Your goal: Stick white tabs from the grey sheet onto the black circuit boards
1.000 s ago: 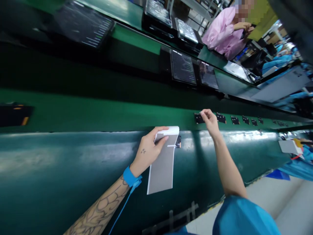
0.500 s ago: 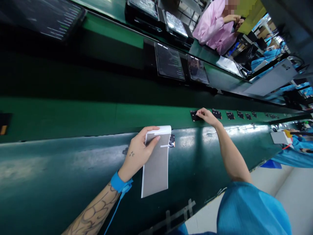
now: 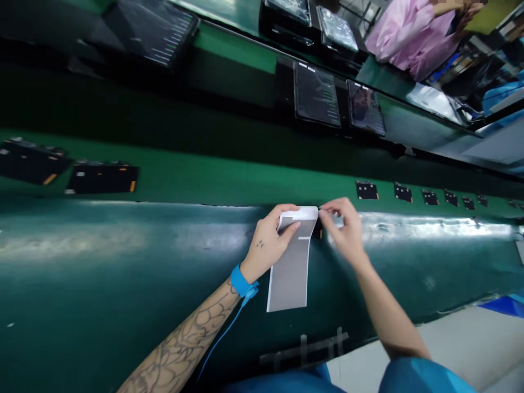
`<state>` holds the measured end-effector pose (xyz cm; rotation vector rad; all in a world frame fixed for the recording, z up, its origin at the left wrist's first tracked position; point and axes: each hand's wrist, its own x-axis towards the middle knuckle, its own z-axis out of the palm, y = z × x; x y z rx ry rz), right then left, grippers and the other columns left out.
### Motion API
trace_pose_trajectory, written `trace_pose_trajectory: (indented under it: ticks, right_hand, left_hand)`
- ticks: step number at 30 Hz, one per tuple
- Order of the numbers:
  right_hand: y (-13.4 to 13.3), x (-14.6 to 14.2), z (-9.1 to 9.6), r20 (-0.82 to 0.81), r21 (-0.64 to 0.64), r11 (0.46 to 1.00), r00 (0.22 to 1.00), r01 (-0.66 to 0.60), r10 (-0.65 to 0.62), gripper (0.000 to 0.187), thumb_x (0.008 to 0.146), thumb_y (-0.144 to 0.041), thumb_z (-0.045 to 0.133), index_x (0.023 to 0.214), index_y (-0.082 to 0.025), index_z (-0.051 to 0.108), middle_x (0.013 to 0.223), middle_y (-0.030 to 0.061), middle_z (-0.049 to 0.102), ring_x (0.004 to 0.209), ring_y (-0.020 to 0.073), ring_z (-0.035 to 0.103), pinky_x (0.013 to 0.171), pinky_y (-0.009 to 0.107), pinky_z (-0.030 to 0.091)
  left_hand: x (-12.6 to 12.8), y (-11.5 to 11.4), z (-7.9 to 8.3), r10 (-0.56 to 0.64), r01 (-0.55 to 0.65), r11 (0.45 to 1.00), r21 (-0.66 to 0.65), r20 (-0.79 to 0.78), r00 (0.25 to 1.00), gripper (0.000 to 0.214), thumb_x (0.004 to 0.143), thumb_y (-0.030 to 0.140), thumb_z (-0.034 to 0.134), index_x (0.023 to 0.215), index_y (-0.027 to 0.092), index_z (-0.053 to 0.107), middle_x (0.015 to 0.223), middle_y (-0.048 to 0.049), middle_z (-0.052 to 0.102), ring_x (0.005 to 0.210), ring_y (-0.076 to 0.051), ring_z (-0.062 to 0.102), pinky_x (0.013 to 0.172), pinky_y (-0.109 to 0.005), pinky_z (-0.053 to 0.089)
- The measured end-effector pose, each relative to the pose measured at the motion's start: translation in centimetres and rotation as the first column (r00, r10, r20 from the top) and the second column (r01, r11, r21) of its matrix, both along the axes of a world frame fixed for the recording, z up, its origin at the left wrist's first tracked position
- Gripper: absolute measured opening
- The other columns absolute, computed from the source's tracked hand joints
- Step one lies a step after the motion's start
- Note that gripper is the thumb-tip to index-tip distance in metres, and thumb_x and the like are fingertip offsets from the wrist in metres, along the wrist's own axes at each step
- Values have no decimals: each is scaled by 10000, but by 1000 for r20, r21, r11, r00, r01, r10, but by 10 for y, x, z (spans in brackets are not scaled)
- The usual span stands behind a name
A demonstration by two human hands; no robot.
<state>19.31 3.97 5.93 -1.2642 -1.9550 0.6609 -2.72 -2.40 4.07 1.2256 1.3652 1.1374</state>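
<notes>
My left hand (image 3: 270, 240) is closed around the top of a grey sheet with white edges (image 3: 290, 284), thumb in front and fingers behind. The sheet's upper end curls over, and its lower part hangs down over the dark green bench. At the sheet's upper right corner, my right hand (image 3: 346, 229) has thumb and forefinger pinched together. Whether they grip the corner or a small piece there, I cannot make out. A small dark board with an orange tab (image 3: 318, 232) shows partly behind the sheet, mostly hidden.
Black circuit boards lie along the green belt: one (image 3: 367, 190) heads a row of several running right, and another (image 3: 102, 178) lies left. Dark flat panels (image 3: 317, 94) sit on the shelf beyond. A person in pink (image 3: 409, 35) is across the line. Tape strips (image 3: 303, 349) mark the bench's near edge.
My right hand has come back from a black board on the belt to the sheet's upper right corner. That board still lies on the belt. The view has swung left.
</notes>
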Motion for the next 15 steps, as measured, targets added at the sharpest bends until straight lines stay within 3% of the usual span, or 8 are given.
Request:
trace_pose_trajectory:
  ticks: [2,5,9,15]
  right_hand:
    - [-34,-38,1,-14,44,998,998,-52,53,79,1029,-335,711,1077,-289,753,1027,46,727,966,235,669,854,434,558]
    - [-57,-68,-9,-53,86,996,999,9,-4,100,1033,-280,705,1095,-289,783,1031,49,743,992,236,682,885,450,574]
    - [-63,-72,-20,-76,122,992,997,40,-31,97,1027,-261,714,1059,-297,798,1007,47,746,973,240,688,891,467,574]
    - [-69,-72,-15,-11,127,992,1000,1,0,73,1040,-245,677,1041,-280,741,1011,44,720,977,239,660,906,468,539]
  left_hand:
    - [0,-5,0,11,-11,1000,26,-13,1000,282,979,229,667,1259,222,702,1022,-36,807,802,-191,737,725,-297,566]
    - [-2,-13,-1,9,-9,999,46,-5,1000,288,989,195,632,1266,227,702,1112,-39,819,908,-197,775,810,-293,584]
    - [-8,-22,-2,15,-11,998,67,-50,999,297,986,168,623,1263,232,709,1152,-41,823,972,-206,784,841,-292,588]
    - [-11,-29,2,-9,16,998,65,-105,994,352,963,117,600,1277,231,713,1023,-11,817,712,-144,701,703,-255,539]
